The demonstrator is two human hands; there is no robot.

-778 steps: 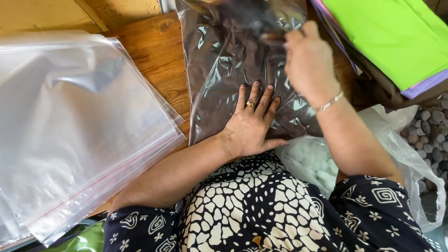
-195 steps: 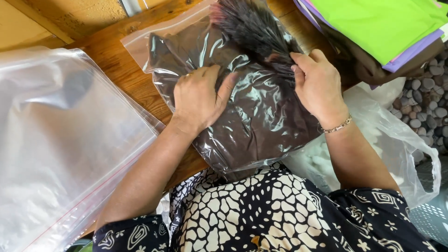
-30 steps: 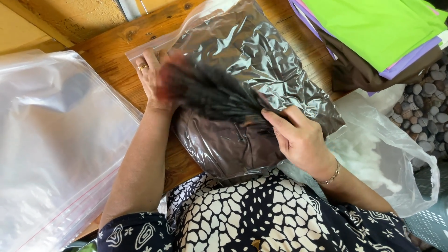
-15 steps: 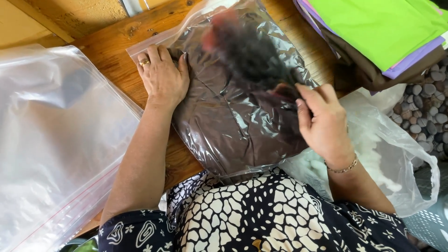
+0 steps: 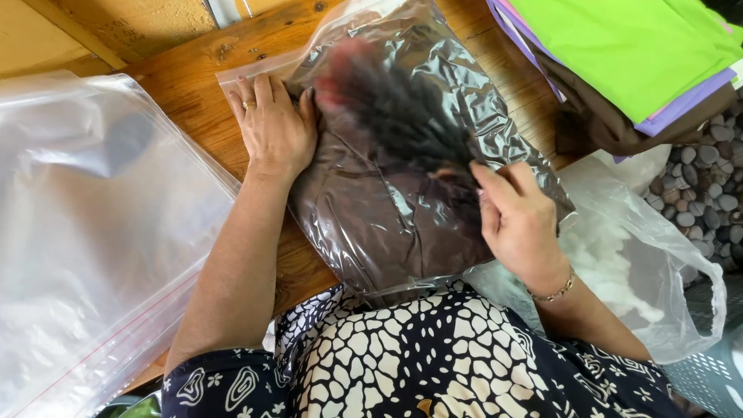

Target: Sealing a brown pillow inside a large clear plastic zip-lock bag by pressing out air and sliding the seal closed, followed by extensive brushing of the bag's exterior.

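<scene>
Your left hand (image 5: 272, 128) lies flat, fingers spread and gripping nothing, on the near-left corner of a clear zip-top plastic bag holding folded dark brown cloth (image 5: 402, 209), likely to pin it against the brown wooden tabletop (image 5: 186, 85). Your right hand (image 5: 517, 224) is at the bag's right side, apparently holding a dark, bristly brush with a reddish tip (image 5: 387, 108), blurred across the top of the bag; whether the fingers are fully closed round its handle cannot be told. The bag sits at the table's middle, its lower end overhanging the edge toward your patterned dark-and-cream dress (image 5: 433, 356). Left of the bag, just beside your forearm, lies a stack of empty clear plastic bags (image 5: 85, 232); bare wood shows between them. Right of the bag, a pile of green, purple and brown folded fabric (image 5: 635, 62) crowds the far corner, and a thin white plastic sack (image 5: 642, 263) hangs off the edge.
</scene>
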